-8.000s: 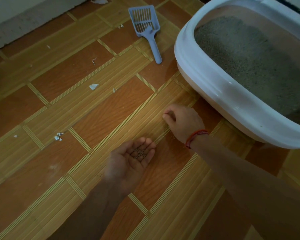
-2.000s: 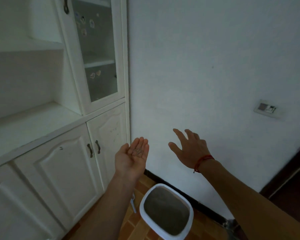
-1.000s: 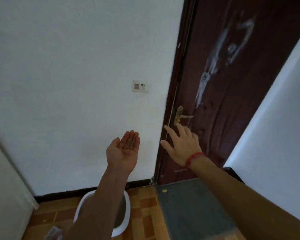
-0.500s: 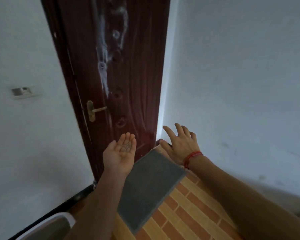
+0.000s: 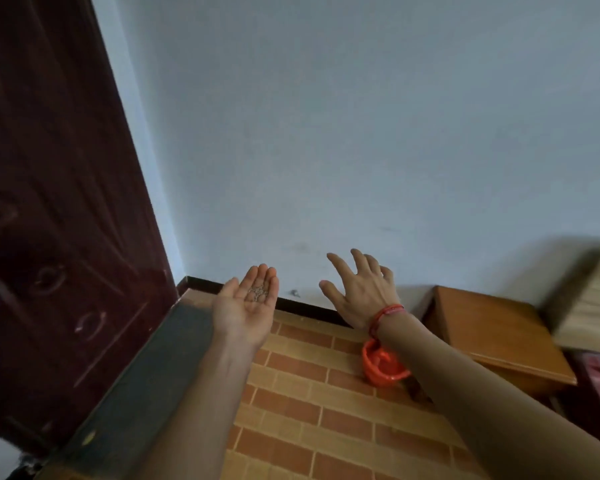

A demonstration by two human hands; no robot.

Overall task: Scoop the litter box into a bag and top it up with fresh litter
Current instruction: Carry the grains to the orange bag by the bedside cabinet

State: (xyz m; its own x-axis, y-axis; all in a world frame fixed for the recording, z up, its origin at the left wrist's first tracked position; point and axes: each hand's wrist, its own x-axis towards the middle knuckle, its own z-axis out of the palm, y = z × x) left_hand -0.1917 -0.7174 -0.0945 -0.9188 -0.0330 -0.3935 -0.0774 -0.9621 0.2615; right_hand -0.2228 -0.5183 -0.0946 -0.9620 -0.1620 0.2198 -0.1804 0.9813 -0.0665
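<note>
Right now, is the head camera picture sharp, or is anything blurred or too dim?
Head view: dim, bluish light; the left hand and the litter grains on its palm read fairly sharp; the pale striped panel at the right edge is smeared by motion blur; the dark door leans from wide-angle distortion.

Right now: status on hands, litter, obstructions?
Left hand open, palm up, holding litter grains. Right hand open, empty. Orange container on floor ahead, under right forearm.

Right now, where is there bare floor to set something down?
Bare brick-pattern floor lies between the grey doormat and the red plastic container, back to the black skirting. Crowded at right: container beside wooden cabinet.
</note>
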